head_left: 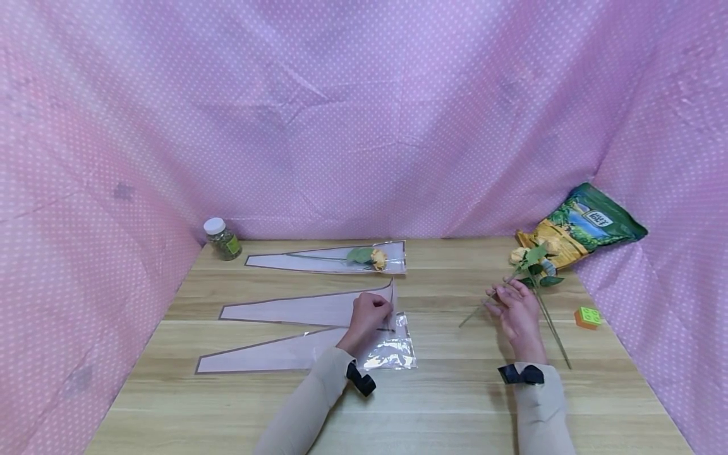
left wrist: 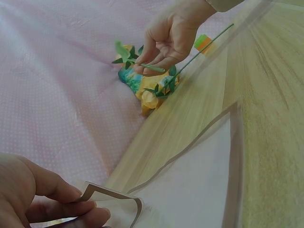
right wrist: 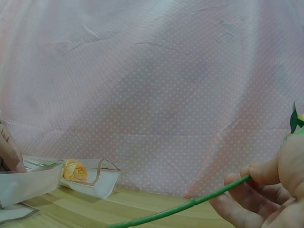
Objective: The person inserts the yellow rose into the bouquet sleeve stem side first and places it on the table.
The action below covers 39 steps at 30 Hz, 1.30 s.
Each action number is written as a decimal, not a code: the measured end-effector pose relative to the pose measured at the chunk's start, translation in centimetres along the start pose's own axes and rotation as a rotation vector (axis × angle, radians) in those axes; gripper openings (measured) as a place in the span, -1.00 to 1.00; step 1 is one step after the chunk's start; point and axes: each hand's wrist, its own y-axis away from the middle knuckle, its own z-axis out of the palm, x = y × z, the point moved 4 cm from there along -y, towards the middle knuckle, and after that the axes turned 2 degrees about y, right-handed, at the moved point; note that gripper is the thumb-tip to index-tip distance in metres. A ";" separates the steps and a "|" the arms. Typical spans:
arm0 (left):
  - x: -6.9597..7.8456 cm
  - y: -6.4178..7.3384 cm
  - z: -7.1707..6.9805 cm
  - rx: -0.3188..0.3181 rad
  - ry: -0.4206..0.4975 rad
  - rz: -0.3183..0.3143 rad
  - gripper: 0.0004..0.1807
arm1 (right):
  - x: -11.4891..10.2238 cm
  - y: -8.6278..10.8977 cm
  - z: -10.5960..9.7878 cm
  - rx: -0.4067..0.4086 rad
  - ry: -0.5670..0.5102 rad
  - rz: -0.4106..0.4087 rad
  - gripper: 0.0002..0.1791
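Observation:
My left hand (head_left: 368,316) pinches the wide end of the middle flower sleeve (head_left: 284,308), a pale tapered wrapper with a dark border. In the left wrist view the edge (left wrist: 114,192) is lifted and bent at the fingertips. My right hand (head_left: 520,316) holds a yellow artificial rose by its green stem (right wrist: 190,203), between thumb and fingers. The stem's bare end points left towards the sleeves. Another rose lies on the table to the right, its long stem (head_left: 552,325) running towards me past the right hand.
Behind, another sleeve (head_left: 273,260) contains a yellow rose (head_left: 378,259). A front sleeve (head_left: 250,360) lies partly under my left arm. A white-capped jar (head_left: 224,240) stands back left. To the right are a green and yellow bag (head_left: 591,218) and a green-orange block (head_left: 588,317). Pink curtains surround the table.

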 end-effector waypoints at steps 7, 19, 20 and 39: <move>0.0 0.0 0.0 0.002 -0.002 -0.002 -0.86 | 0.7 -0.1 -0.4 -0.019 -0.094 -0.031 -0.79; 0.1 0.0 0.1 0.004 -0.007 0.009 -0.86 | 1.5 -0.3 0.2 0.057 -0.132 -0.055 -0.80; 0.1 0.0 0.1 0.006 -0.012 0.014 -0.86 | 1.5 -0.3 0.4 0.068 -0.137 -0.058 -0.80; 0.1 0.2 0.2 -0.008 0.006 -0.001 -0.86 | 2.8 -0.6 4.9 0.186 -0.137 -0.119 -0.78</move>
